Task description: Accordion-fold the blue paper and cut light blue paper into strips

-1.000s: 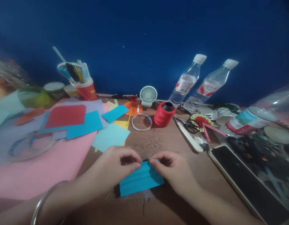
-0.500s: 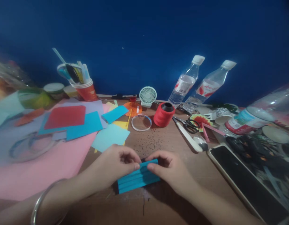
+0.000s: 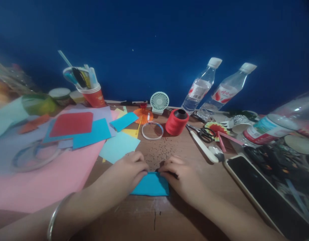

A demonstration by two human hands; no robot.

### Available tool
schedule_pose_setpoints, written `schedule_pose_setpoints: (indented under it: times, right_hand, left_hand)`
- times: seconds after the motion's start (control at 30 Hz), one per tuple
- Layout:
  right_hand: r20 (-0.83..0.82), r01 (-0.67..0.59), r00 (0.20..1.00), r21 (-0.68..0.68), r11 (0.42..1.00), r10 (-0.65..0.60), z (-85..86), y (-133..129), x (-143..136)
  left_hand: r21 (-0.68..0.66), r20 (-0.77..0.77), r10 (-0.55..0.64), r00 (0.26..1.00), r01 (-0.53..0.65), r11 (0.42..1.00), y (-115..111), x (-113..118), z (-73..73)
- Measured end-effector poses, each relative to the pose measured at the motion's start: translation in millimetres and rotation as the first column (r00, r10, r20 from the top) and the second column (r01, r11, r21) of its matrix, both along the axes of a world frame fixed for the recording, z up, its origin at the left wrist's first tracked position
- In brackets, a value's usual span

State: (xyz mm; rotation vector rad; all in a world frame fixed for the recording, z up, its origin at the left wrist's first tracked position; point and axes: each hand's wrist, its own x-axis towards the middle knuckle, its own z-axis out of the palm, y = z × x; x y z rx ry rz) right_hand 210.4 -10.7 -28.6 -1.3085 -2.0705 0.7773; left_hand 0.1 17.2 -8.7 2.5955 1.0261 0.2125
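A folded piece of blue paper (image 3: 150, 185) lies low over the brown tabletop in front of me. My left hand (image 3: 131, 170) pinches its far edge on the left, thumb pressed against the fingers. On the right, my right hand (image 3: 178, 175) grips the same far edge with thumb and curled fingers. The paper's upper face looks smooth; its ends are partly covered by my hands. Just beyond them, small dark specks (image 3: 159, 150) are scattered on the wood. A light blue sheet (image 3: 119, 145) lies beyond my left hand.
Behind stand a red thread spool (image 3: 177, 123), a tape roll (image 3: 152, 131) and a small fan (image 3: 159, 101). To the right are scissors (image 3: 204, 135), a white-handled cutter (image 3: 203, 147), a phone (image 3: 265, 197) and water bottles (image 3: 199, 88). Coloured papers (image 3: 71, 125) and a pen cup (image 3: 94, 97) occupy the left.
The blue paper has turned from showing its pleated ridges at a tilt to a smoother face, now more level. Both hands have shifted their grip along its far edge.
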Motion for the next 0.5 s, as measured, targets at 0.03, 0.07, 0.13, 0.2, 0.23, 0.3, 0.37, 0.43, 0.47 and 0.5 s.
schedule_pose_setpoints:
  times: [0.03,0.07,0.13,0.2,0.23,0.3,0.37,0.43,0.47,0.5]
  right_hand:
    - [0.010,-0.013,1.000,0.014,1.000,0.013,-0.7,0.0,0.4]
    - [0.019,-0.023,1.000,0.026,0.999,0.023,-0.9,-0.2,0.8]
    - [0.045,-0.048,0.998,0.044,0.998,0.046,-0.1,-0.3,1.4]
    - [0.079,-0.078,0.994,0.067,0.995,0.072,1.1,-0.4,1.7]
    - [0.098,-0.095,0.991,0.084,0.992,0.087,1.4,-0.4,1.8]
    - [0.137,-0.136,0.983,0.127,0.983,0.118,1.4,-0.6,2.0]
    - [0.184,-0.169,0.973,0.171,0.971,0.137,0.6,-1.2,2.4]
    - [0.236,-0.203,0.960,0.204,0.958,0.153,0.0,-2.0,2.7]
    - [0.263,-0.217,0.952,0.223,0.950,0.156,-0.1,-2.5,2.9]
    - [0.292,-0.232,0.943,0.241,0.942,0.157,0.0,-2.9,3.0]
  left_hand:
    - [0.021,-0.021,-0.004,1.000,0.004,1.000,0.4,-1.1,-1.8]
    - [0.036,-0.039,-0.002,0.999,0.004,0.999,0.6,-2.2,-3.4]
    - [0.055,-0.074,-0.009,0.997,0.014,0.998,1.0,-4.7,-5.7]
    - [0.075,-0.121,-0.041,0.992,0.050,0.996,0.9,-7.0,-6.3]
    - [0.091,-0.154,-0.067,0.986,0.082,0.992,0.6,-8.0,-6.1]
    - [0.130,-0.222,-0.114,0.968,0.145,0.981,-0.7,-9.2,-4.7]
    - [0.158,-0.266,-0.135,0.954,0.181,0.971,-2.9,-9.4,-3.1]
    - [0.186,-0.299,-0.131,0.945,0.192,0.964,-5.7,-8.3,-1.6]
    - [0.207,-0.316,-0.122,0.941,0.194,0.959,-7.3,-7.4,-0.8]
    - [0.234,-0.337,-0.111,0.935,0.198,0.952,-8.9,-6.2,0.2]
